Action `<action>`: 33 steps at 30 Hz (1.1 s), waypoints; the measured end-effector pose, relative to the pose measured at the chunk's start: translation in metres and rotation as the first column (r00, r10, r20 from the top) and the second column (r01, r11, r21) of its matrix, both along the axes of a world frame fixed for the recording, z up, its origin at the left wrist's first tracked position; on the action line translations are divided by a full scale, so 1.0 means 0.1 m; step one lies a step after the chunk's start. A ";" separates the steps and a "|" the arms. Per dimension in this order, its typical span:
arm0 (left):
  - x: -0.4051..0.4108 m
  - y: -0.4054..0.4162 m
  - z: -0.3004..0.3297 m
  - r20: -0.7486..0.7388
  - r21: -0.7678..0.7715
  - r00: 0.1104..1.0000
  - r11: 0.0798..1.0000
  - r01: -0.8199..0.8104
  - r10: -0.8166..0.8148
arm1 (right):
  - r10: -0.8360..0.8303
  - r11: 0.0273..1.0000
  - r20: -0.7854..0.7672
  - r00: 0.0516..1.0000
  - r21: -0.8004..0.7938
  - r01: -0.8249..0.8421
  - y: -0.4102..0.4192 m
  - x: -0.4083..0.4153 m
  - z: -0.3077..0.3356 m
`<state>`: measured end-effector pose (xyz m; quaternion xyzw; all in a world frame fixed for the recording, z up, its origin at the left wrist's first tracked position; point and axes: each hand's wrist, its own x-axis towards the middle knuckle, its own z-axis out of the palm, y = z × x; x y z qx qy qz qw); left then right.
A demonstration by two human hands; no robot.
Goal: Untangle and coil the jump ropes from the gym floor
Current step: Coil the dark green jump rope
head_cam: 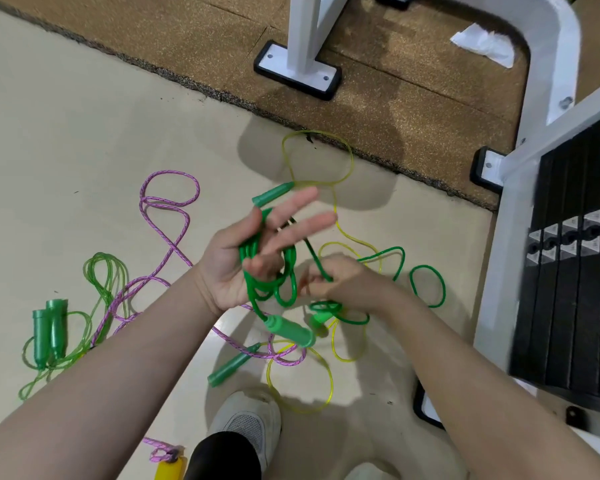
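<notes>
My left hand (pixel 253 251) is held palm up above the floor with fingers spread, and several loops of a dark green jump rope (pixel 274 289) hang around its palm. One green handle (pixel 290 330) of that rope dangles below the loops. My right hand (pixel 343 278) pinches the same rope just right of the coil. The rest of the green rope (pixel 426 285) trails onto the floor at the right, crossing a yellow rope (pixel 317 157) with green handles (pixel 272 195). A purple braided rope (pixel 168 233) lies looped at the left.
A light green rope with two handles (pixel 49 329) lies coiled at far left. A yellow handle (pixel 170 469) sits by my shoe (pixel 246 420). A white machine frame (pixel 305 46) stands on brown matting, a black weight stack (pixel 579 265) at right, a crumpled paper (pixel 485 43) beyond.
</notes>
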<state>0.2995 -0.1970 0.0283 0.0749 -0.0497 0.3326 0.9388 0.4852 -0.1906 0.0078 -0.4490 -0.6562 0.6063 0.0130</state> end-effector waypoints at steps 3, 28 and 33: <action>0.01 0.09 0.00 -0.172 -0.159 0.961 0.957 -0.242 0.215 | 0.075 0.974 -0.008 0.997 -0.215 -0.075 -0.12 -0.05 0.03; 0.11 0.09 0.09 -0.737 0.085 0.584 0.904 -0.420 0.341 | -0.019 0.977 0.071 0.997 -0.212 0.033 -0.21 -0.14 0.21; -0.01 0.13 -0.14 -0.932 0.291 0.099 0.885 -0.364 0.348 | 0.317 0.902 0.080 0.945 -0.334 -0.275 -0.21 -0.16 0.61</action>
